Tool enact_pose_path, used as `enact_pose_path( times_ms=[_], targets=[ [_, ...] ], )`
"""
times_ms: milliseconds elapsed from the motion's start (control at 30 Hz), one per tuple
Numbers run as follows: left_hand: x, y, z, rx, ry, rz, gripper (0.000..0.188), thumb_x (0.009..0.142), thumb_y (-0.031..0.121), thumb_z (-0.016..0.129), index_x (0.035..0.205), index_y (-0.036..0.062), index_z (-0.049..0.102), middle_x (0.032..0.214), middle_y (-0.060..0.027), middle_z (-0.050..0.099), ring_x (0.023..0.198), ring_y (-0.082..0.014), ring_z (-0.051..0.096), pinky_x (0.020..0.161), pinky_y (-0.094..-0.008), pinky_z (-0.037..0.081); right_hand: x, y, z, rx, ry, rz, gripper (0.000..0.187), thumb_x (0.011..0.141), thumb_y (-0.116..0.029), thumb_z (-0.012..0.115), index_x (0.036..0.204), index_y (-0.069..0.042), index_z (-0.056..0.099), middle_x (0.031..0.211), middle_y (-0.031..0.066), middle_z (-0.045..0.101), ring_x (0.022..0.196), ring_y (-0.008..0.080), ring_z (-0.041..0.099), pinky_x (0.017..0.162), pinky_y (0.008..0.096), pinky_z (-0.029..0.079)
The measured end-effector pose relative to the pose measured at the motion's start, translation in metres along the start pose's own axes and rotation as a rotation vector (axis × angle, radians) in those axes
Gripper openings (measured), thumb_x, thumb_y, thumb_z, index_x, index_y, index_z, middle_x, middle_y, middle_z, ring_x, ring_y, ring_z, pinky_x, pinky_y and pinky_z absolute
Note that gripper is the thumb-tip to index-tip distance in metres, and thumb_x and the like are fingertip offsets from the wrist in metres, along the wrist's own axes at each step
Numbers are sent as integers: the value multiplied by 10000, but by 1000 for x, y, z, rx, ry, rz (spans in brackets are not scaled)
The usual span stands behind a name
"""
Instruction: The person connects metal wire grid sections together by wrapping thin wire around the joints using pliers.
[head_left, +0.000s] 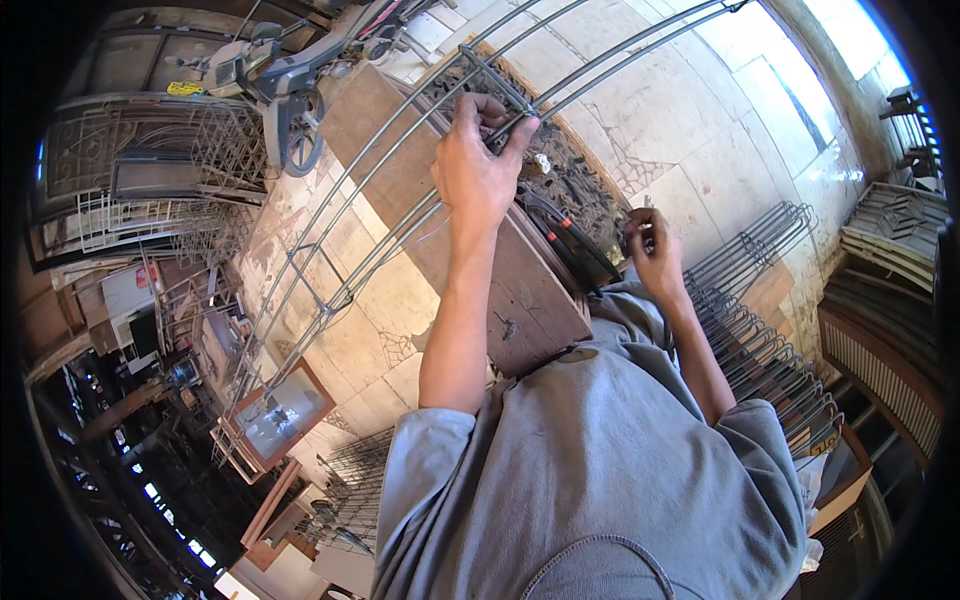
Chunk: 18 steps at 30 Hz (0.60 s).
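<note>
A long cage of steel rods (pixel 385 160) joined by square wire stirrups runs from lower left to upper right over a wooden bench. My left hand (pixel 475 165) is closed on it, thumb and fingers pinched about a rod beside a stirrup corner. Under that hand lies a shallow tray (pixel 590 150) full of short dark bits, with a small pale lump (pixel 542 163) among them. My right hand (pixel 655 255) is at the tray's right edge, fingers curled; what they hold is too small to make out. A dark tool with red marks on its handles (pixel 548 222) lies between the hands.
The brown wooden bench (pixel 535 310) stands in front of me. Several bent-rod stirrups (pixel 750 290) are lined up at the right. A motorbike (pixel 290 80) is parked at the far left, near metal grilles (pixel 120 220). A framed pane (pixel 285 412) lies at lower left.
</note>
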<state>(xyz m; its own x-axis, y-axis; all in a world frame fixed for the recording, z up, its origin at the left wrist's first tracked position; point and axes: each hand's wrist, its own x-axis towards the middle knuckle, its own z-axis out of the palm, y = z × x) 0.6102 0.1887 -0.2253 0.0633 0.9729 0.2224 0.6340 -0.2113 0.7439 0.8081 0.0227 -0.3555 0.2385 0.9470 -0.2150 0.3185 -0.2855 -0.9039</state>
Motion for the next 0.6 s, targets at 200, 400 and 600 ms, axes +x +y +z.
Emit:
enact_pose_path(
  times_ms=[200,400,600],
  targets=[
    [8,3,-12,449,-342,123,427,889,436,664,922,14,614,716,-168,667,672,-297,680,596,-408,507,-25,-24,16,-142,-326,-149,194,857,-113,630,1037,-45,610,1000,194,624,954,380,619,813,449,506],
    [2,7,-2,647,-286,138,498,917,526,563,947,34,633,625,-180,648,573,-365,660,490,-476,502,-34,-28,12,-173,-270,-115,213,887,-148,625,1062,-31,593,1002,198,615,959,388,607,834,449,491],
    [0,10,-5,636,-259,138,546,878,550,613,1067,39,575,700,-170,673,633,-365,674,541,-456,518,-45,-15,20,-498,-271,-231,389,863,-221,648,1186,-28,551,1227,222,515,1134,414,516,912,481,466]
  ],
)
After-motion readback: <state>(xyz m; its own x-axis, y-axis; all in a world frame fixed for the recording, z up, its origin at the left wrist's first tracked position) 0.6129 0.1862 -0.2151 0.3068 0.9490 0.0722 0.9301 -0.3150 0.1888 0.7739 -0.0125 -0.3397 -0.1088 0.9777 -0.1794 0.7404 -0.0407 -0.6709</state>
